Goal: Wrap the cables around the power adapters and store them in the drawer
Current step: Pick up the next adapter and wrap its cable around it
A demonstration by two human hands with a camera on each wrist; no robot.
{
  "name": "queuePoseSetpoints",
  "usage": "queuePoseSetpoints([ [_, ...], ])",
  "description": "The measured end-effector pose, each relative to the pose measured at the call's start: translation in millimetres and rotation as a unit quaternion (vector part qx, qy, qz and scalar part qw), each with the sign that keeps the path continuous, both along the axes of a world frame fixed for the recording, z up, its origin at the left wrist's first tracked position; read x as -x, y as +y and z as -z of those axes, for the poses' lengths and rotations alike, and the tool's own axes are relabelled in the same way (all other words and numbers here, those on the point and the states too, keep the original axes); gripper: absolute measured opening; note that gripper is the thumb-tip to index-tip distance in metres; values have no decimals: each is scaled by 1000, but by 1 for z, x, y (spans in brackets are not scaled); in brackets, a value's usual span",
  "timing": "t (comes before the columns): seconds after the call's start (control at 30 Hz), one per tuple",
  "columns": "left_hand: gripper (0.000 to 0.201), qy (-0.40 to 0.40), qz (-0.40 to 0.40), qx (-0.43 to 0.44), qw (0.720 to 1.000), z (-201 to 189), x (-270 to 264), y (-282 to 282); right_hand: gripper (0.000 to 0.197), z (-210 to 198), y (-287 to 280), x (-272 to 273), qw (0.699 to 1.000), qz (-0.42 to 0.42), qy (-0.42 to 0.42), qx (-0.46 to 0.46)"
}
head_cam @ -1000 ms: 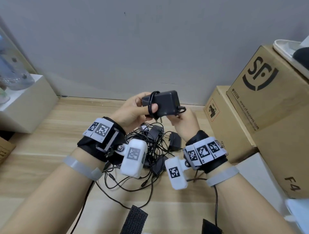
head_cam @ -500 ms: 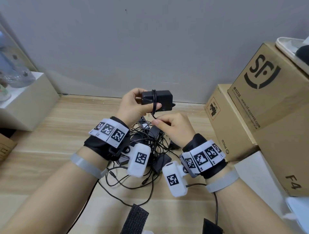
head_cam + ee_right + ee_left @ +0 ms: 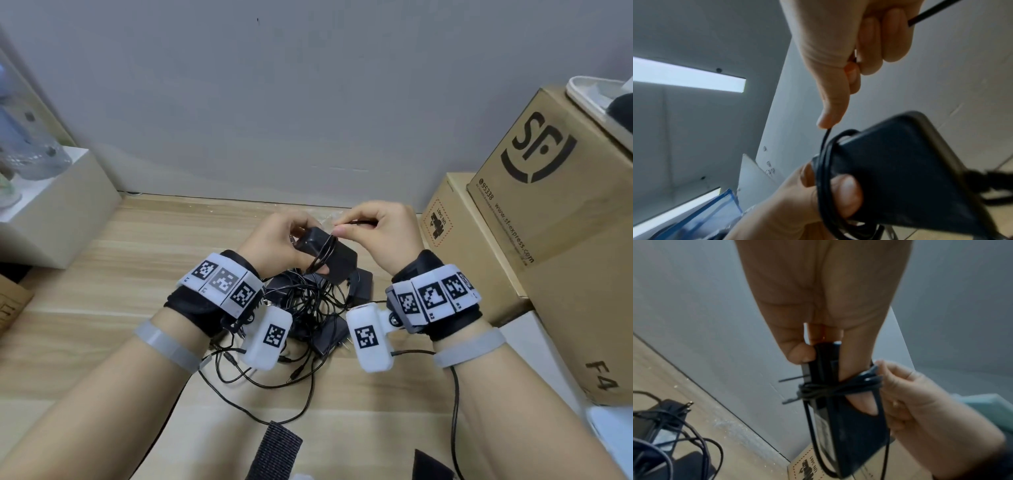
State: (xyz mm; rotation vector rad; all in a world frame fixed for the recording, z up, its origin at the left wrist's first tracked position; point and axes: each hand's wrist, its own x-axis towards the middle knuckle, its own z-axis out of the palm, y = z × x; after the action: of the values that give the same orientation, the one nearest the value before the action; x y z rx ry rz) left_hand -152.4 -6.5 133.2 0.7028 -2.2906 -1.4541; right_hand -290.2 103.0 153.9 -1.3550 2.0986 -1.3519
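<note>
Pale wood floor [image 3: 102, 274] against a grey wall, cardboard boxes [image 3: 548, 205] to the right, and above a tangle of spare adapters [image 3: 308, 308] the left hand [image 3: 277, 240] clamps the black power adapter [image 3: 329, 253] in mid-air. The right hand [image 3: 380, 233] pinches its cable [image 3: 323, 255], several turns already round the body. Best, I'd say, to keep that cable taut and lay each loop beside the last, left thumb pinning them.

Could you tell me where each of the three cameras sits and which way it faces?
Head: on the head, looking down at both forearms, left hand, right hand and adapter.
Left wrist: along the left palm to the adapter's prongs.
Right wrist: upward past the right hand's fingers, pinching the cable.
All share the adapter.
</note>
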Motion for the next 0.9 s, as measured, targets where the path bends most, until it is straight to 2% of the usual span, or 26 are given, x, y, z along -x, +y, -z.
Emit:
queuePoseSetpoints([
  [0.2,43,89,57,-147,984,-7,-8,-3,14,19,1,5,997,19,-72,-9],
  [0.3,44,148,46,-222,963,-11,-3,-2,23,29,0,0,996,15,-73,-50],
  [0.37,43,172,25,-239,955,-14,2,0,14,32,-2,-5,994,6,-79,-75],
  [0.53,37,193,-50,-231,952,-12,11,4,19,31,-3,-17,994,-45,-12,-97],
  [0.7,34,163,-99,-194,962,-6,15,2,27,35,-1,-23,989,-62,-25,-134],
  [0.8,35,124,-125,-145,974,1,15,-2,28,33,2,-24,986,-75,-9,-151],
  [0.9,41,77,-131,-62,986,7,15,-4,22,28,4,-24,982,-89,51,-157],
])
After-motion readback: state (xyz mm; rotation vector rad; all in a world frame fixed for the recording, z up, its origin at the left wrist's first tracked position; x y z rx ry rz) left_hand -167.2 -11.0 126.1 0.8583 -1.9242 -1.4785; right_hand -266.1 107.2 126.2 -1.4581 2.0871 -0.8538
